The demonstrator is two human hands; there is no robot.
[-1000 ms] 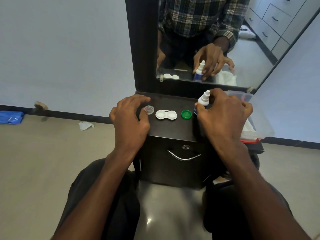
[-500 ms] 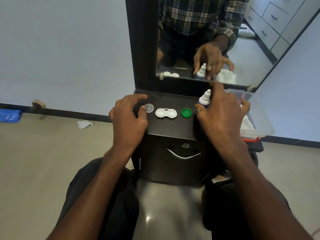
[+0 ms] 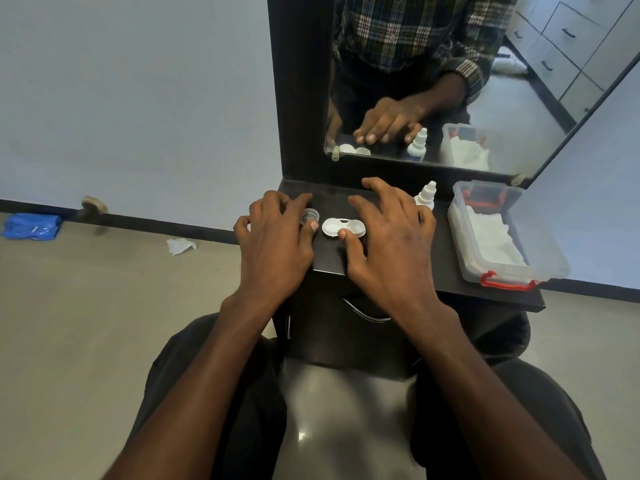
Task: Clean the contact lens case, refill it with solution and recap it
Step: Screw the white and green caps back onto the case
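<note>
Colours and patterns on the dressing unit

White contact lens case; clear cap; white-nozzled solution bottle; black countertop; clear storage box, red latch; plaid shirt reflected.

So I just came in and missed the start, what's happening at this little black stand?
A person sits at the black stand before a mirror. The left hand pinches a small clear plastic cap. The right hand is spread over the stand, its thumb touching the open white two-well contact lens case. A white dropper bottle of solution stands unheld behind that hand, beside a clear plastic box with red latches holding white tissues.
</note>
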